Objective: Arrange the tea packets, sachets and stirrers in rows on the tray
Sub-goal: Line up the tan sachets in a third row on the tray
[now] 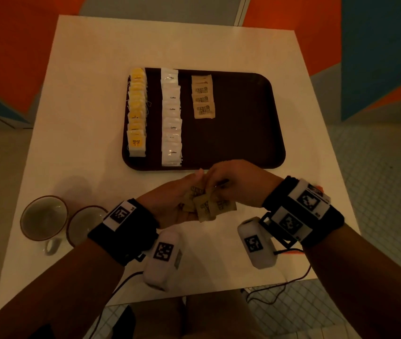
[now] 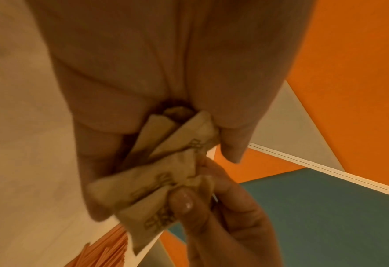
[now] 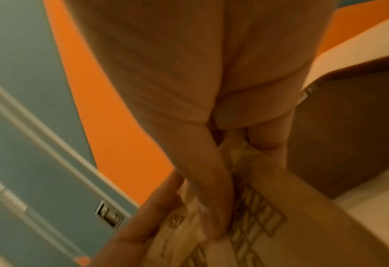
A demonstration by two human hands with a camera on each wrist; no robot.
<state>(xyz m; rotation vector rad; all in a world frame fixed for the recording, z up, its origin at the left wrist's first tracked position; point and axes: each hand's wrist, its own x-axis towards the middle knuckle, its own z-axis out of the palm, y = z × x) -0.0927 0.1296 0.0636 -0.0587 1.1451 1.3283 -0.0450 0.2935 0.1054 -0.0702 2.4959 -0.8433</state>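
Nearest: left hand (image 1: pixel 170 204) palm up just short of the tray, cradling a loose fan of brown sachets (image 1: pixel 209 206). Right hand (image 1: pixel 233 184) meets it from the right, thumb and finger pinching one sachet out of the fan; the left wrist view shows the thumb (image 2: pixel 184 202) pressed on overlapping corners. Hands together, both closed on the same bundle.

Risk, judged: the sachets overlap, so the pinch may lift two at once, or drag a neighbour out to drop on the worktop (image 1: pixel 84 143). The bundle is slack; a loosened left grip would spill it.

Left, near edge: two cups (image 1: pixel 45 218), well apart from the hands. Orange stirrers (image 2: pixel 106 249) lie at the worktop edge, not yet on the tray.

Farther: tray (image 1: pixel 255 118) with a yellow tea packet row (image 1: pixel 137 111), a white coffee sachet row (image 1: pixel 172 118), and a short brown row (image 1: pixel 203 96) of four. Risk: the rows stand close, so a low reach could nudge white sachets askew.
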